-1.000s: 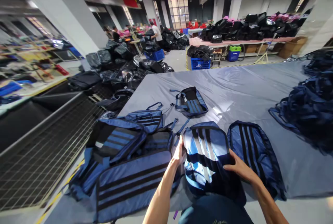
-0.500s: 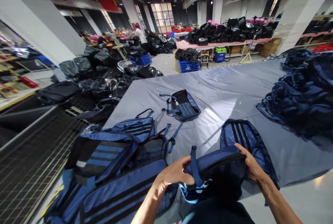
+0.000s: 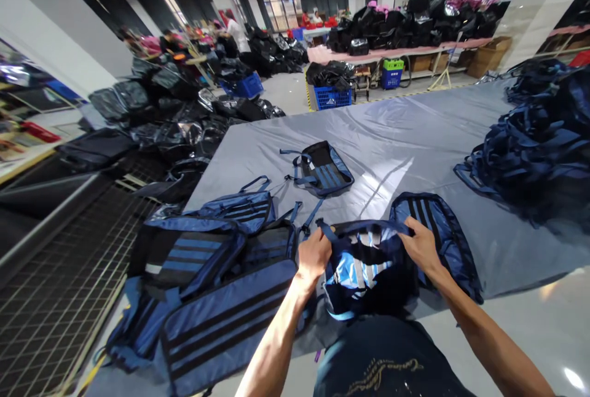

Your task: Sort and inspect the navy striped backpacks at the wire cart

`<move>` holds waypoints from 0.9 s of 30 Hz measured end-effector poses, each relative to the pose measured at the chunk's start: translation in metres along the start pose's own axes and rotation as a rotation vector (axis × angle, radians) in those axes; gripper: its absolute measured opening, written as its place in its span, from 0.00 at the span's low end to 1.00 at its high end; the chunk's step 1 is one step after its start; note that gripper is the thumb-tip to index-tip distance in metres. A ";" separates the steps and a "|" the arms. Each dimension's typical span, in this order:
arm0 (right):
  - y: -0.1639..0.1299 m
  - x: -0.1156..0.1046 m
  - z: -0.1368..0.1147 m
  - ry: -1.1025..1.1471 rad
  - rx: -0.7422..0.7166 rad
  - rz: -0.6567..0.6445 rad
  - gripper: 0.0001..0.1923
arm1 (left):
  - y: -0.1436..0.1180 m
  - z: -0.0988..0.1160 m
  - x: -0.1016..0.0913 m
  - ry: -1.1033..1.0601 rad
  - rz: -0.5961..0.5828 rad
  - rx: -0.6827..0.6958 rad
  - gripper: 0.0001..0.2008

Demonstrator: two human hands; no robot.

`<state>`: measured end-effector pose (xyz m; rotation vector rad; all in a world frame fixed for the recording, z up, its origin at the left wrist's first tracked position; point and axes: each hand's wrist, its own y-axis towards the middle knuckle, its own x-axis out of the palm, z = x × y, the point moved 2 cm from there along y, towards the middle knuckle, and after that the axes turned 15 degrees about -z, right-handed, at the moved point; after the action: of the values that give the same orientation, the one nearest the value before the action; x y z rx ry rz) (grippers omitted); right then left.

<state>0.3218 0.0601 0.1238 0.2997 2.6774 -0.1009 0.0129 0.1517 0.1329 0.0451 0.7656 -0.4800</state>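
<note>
My left hand (image 3: 314, 255) was closed on the upper left edge of the backpack (image 3: 364, 271), low in the middle of the frame, and my right hand (image 3: 418, 244) gripped the same top edge on the other side, so the bag hung open between them just above the near edge of the table (image 3: 415, 151). It was soft, thin fabric, dark blue with pale stripes, and I judged it light and floppy, likely to sag and fold wherever I did not hold it; the top rim and the strap loop beside my left hand looked like the surest places to grip. Another striped backpack (image 3: 437, 231) lay flat right behind it, touching or nearly so, toward the lower right. To the lower left a stack of blue bags (image 3: 216, 286) crowded close against my left forearm and left little room on that side. A smaller bag (image 3: 322, 169) lay alone further up the table, and a heap of dark blue bags (image 3: 539, 151) filled the right edge, well apart.
</note>
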 end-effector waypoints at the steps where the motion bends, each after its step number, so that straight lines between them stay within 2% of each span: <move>1: 0.007 0.002 0.001 -0.123 -0.027 0.085 0.18 | 0.008 -0.003 0.005 0.103 0.032 -0.015 0.18; 3: 0.017 0.002 0.004 -0.261 -0.014 0.190 0.15 | 0.020 -0.006 0.012 0.235 0.081 -0.048 0.22; 5: 0.021 -0.002 0.004 -0.272 0.021 0.176 0.10 | 0.023 -0.009 0.015 0.287 0.081 -0.067 0.24; 6: 0.020 -0.006 0.002 -0.252 0.009 0.123 0.08 | 0.023 -0.011 0.016 0.289 0.069 -0.061 0.24; 8: 0.015 -0.014 -0.006 -0.216 -0.104 -0.075 0.07 | 0.019 -0.017 0.016 0.255 0.061 -0.031 0.23; 11: 0.005 -0.023 -0.014 -0.222 -0.286 -0.432 0.10 | 0.011 -0.027 0.018 0.139 0.123 0.014 0.23; 12: 0.004 -0.024 -0.011 -0.239 -0.296 -0.479 0.10 | 0.009 -0.030 0.019 0.097 0.144 0.022 0.23; 13: 0.005 -0.024 -0.006 -0.265 -0.256 -0.455 0.09 | 0.007 -0.033 0.022 0.062 0.149 0.023 0.23; 14: 0.009 -0.023 0.003 -0.299 -0.175 -0.367 0.07 | 0.007 -0.035 0.025 0.033 0.138 0.022 0.23; 17: 0.027 -0.013 0.040 -0.393 0.132 -0.031 0.06 | 0.014 -0.036 0.039 -0.050 0.073 0.052 0.23; 19: 0.040 -0.002 0.067 -0.414 0.255 0.030 0.11 | 0.022 -0.038 0.049 -0.107 0.102 0.040 0.22; 21: 0.046 0.005 0.091 -0.418 0.300 -0.007 0.22 | 0.030 -0.047 0.061 -0.142 0.150 -0.075 0.28; 23: 0.042 0.009 0.114 -0.423 0.339 -0.091 0.32 | 0.032 -0.062 0.077 -0.154 0.151 -0.242 0.43; 25: 0.029 0.012 0.137 -0.420 0.399 -0.212 0.32 | 0.024 -0.079 0.097 -0.166 0.119 -0.371 0.53; 27: 0.010 0.017 0.158 -0.409 0.467 -0.326 0.29 | 0.008 -0.094 0.119 -0.147 0.067 -0.466 0.56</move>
<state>0.3752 0.0546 -0.0259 -0.0247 2.2425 -0.8022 0.0284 0.1312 -0.0171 -0.3937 0.7127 -0.2294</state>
